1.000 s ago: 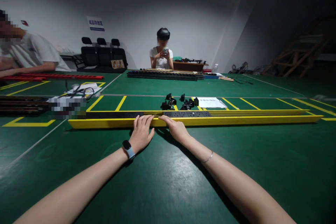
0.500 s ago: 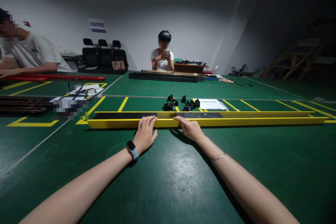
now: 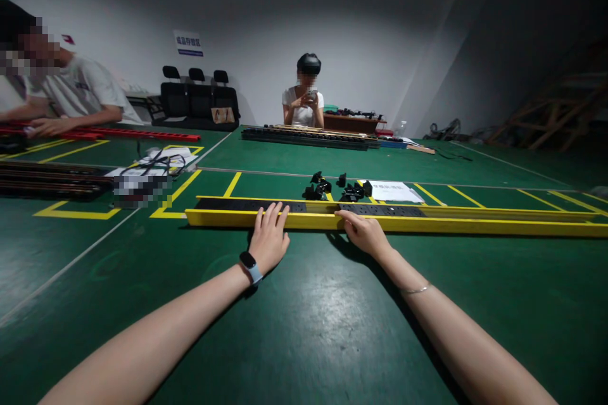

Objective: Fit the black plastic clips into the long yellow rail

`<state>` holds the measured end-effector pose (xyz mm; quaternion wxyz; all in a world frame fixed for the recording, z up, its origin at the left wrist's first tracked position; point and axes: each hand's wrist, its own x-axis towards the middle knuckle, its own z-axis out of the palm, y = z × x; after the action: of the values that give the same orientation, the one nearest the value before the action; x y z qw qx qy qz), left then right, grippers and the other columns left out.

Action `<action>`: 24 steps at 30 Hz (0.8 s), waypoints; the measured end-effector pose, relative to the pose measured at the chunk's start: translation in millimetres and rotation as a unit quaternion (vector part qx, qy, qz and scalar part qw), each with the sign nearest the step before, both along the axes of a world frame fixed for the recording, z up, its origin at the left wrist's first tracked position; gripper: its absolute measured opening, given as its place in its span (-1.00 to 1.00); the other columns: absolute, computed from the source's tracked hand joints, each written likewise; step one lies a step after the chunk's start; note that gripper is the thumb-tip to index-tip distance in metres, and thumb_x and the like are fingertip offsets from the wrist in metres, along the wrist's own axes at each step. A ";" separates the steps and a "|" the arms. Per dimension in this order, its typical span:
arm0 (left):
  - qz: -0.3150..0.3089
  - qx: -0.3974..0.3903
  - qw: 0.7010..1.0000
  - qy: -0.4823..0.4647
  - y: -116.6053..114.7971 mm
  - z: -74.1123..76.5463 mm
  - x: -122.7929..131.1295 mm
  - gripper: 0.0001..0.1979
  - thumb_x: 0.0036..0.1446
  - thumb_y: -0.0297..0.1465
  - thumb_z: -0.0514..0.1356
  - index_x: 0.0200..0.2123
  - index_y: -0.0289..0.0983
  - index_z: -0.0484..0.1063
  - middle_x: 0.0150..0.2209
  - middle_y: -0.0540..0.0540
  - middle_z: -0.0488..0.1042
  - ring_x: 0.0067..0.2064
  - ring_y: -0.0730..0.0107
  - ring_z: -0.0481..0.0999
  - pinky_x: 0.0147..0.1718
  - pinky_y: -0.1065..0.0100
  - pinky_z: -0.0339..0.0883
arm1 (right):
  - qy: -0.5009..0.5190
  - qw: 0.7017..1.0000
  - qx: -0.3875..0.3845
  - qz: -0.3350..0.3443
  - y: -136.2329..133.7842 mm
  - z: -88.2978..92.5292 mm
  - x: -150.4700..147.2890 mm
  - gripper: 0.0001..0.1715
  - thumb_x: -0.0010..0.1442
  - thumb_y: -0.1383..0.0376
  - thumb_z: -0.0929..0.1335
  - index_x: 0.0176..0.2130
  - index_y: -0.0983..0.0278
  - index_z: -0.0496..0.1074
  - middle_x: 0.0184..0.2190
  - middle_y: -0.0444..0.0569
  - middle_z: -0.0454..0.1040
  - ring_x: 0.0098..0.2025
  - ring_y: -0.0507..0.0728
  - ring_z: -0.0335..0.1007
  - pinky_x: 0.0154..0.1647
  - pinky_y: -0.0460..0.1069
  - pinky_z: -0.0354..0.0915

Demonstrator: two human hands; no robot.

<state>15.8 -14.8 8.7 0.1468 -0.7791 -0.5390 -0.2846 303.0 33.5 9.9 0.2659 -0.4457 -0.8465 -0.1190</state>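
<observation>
On the green surface, the left hand rests over the near wall of the yellow channel, fingers slightly spread. The right hand points its index finger at the wall's top edge, other fingers curled; any pinch cannot be determined. The channel lies crosswise, containing black strips. Beyond it: black parts, white sheet, dark rails.

The left hand lies spread against the near wall of a long yellow trough; the right hand touches that wall farther right. Black strips sit inside. Beyond, a person holds a phone.
</observation>
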 end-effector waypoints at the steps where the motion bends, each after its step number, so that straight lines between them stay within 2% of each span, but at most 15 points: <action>1: -0.002 -0.002 1.000 0.003 0.3 -0.5 0.3 -0.40 0.12 -0.43 0.07 0.25 -0.31 0.07 0.23 -0.25 0.18 0.29 0.07 0.07 0.26 -0.06 -0.14 | -0.001 1.000 0.006 -0.003 -2.2 -0.1 -3.4 -0.55 0.24 0.38 0.16 0.07 0.19 0.36 -0.02 -0.06 0.49 -0.19 0.06 0.51 -0.20 -0.07 0.39; 4: -0.002 -0.002 1.000 0.003 1.0 -1.2 1.2 -0.40 0.13 -0.43 0.05 0.25 -0.31 0.06 0.24 -0.25 0.17 0.29 0.06 0.06 0.26 -0.07 -0.14 | -0.010 0.999 0.032 -0.013 -9.2 1.8 -22.2 -0.55 0.27 0.34 0.15 0.10 0.20 0.34 0.03 -0.01 0.43 -0.11 0.08 0.46 -0.15 -0.06 0.35; 7: 0.000 0.000 1.000 0.003 1.3 -1.3 1.8 -0.41 0.13 -0.44 0.05 0.25 -0.31 0.07 0.25 -0.25 0.16 0.29 0.06 0.06 0.26 -0.07 -0.15 | 0.007 0.997 0.066 -0.048 -9.2 6.2 -43.2 -0.55 0.29 0.23 0.18 0.13 0.22 0.31 0.04 0.07 0.38 -0.01 0.16 0.35 0.00 0.03 0.27; 10: 0.001 -0.002 1.000 0.009 1.2 -1.1 2.1 -0.41 0.13 -0.43 0.05 0.25 -0.33 0.08 0.25 -0.26 0.16 0.29 0.06 0.07 0.26 -0.05 -0.15 | 0.005 0.995 0.076 -0.071 -0.8 9.8 -52.8 -0.39 0.25 0.02 0.23 0.18 0.28 0.25 0.10 0.15 0.31 0.12 0.26 0.19 0.14 0.16 0.12; 13: 0.003 -0.001 1.000 0.012 1.2 -1.2 2.5 -0.41 0.13 -0.43 0.05 0.25 -0.33 0.08 0.25 -0.26 0.17 0.28 0.05 0.08 0.25 -0.05 -0.13 | -0.017 0.996 0.049 -0.068 7.8 10.9 -51.5 -0.28 0.22 -0.09 0.22 0.17 0.30 0.25 0.10 0.16 0.33 0.14 0.27 0.17 0.19 0.19 0.03; 17: 0.004 0.004 1.000 0.018 1.5 -1.2 3.3 -0.40 0.12 -0.43 0.05 0.26 -0.32 0.07 0.26 -0.26 0.14 0.29 0.05 0.08 0.25 -0.07 -0.13 | -0.019 0.996 0.030 -0.083 9.4 11.8 -50.0 -0.32 0.25 -0.09 0.16 0.12 0.32 0.30 0.03 0.16 0.39 0.10 0.25 0.21 0.13 0.14 0.07; 24: 0.004 0.002 1.000 0.027 1.3 -0.5 3.4 -0.38 0.14 -0.44 0.02 0.28 -0.31 0.02 0.28 -0.23 0.12 0.30 0.09 0.06 0.25 -0.05 -0.14 | -0.042 0.993 0.043 -0.101 6.4 10.4 -55.2 -0.36 0.29 -0.05 0.14 0.13 0.32 0.28 0.05 0.20 0.37 0.11 0.28 0.19 0.10 0.14 0.07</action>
<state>19.2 -13.5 8.2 0.1643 -0.7841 -0.5372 -0.2639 247.8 39.9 20.3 0.2357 -0.5114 -0.8017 -0.2005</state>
